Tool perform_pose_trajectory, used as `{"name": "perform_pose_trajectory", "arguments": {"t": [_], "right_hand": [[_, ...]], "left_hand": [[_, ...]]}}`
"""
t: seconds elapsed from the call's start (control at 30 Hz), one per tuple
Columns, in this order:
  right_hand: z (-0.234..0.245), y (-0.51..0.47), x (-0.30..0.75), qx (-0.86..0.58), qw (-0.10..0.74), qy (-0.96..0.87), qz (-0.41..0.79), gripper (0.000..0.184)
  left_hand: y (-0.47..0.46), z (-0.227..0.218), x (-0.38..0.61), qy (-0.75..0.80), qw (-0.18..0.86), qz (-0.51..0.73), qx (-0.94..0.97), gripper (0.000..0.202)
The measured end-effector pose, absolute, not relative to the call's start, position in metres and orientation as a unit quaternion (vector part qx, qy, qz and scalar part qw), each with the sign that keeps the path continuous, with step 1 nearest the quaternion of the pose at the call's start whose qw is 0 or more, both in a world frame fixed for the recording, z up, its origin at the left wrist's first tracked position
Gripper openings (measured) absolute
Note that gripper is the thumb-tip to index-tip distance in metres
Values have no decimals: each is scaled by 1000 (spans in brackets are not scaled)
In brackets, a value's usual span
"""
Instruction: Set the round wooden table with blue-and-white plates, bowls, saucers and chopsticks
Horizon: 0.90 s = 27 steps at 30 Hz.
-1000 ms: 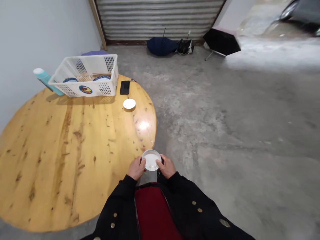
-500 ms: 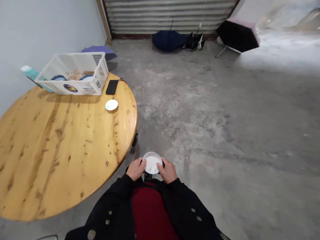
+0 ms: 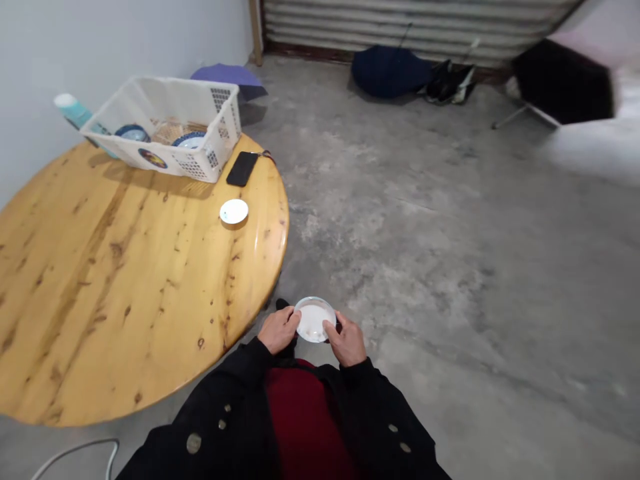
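Note:
Held in front of my body, over the floor, is a round white bowl (image 3: 313, 319) with a pale bluish rim. My left hand (image 3: 279, 329) grips its left side, the thumb over the rim. On the opposite side my right hand (image 3: 347, 341) is closed on it, thumb at the inner edge. The other fingers of both hands are mostly hidden beneath. A small white dish (image 3: 234, 211) sits on the round wooden table (image 3: 165, 280) to my left, apart from both hands.
A white plastic basket (image 3: 175, 163) with blue-patterned bowls stands at the table's far side, a phone (image 3: 243, 169) beside it. A turquoise bottle (image 3: 83, 117) leans behind. Open umbrellas, a dark blue one (image 3: 387, 72) among them, lie on the concrete floor (image 3: 390, 220). A cable (image 3: 75, 448) runs lower left.
The view has turned to the left, so the shutter and umbrellas sit further right. Both hands keep their hold on the bowl, which appears slightly higher and further right.

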State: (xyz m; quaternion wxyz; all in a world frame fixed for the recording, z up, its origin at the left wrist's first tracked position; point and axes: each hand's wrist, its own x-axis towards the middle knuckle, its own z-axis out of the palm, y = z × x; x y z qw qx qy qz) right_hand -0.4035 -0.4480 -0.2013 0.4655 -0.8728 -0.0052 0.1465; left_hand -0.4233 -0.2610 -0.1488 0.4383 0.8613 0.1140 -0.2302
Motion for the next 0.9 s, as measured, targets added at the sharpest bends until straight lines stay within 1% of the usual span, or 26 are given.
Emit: {"name": "perform_pose_trajectory", "arguments": {"t": [0.17, 0.33, 0.63, 0.8, 0.9], "right_hand": [[-194, -426, -325, -864, 467, -68, 178, 43], [-189, -387, -258, -851, 462, -130, 215, 43], [-177, -320, -201, -837, 446, -199, 247, 45], [-168, -287, -164, -836, 416, -264, 244, 46], [-167, -263, -137, -822, 406, -313, 248, 47]], "left_hand": [[-239, -146, -373, 157, 446, -163, 866, 34], [-209, -142, -339, 220, 457, -122, 853, 32], [-170, -135, -311, 313, 432, -59, 844, 28], [-157, -137, -293, 363, 451, 12, 816, 25], [-148, -144, -278, 405, 467, 54, 784, 27]]}}
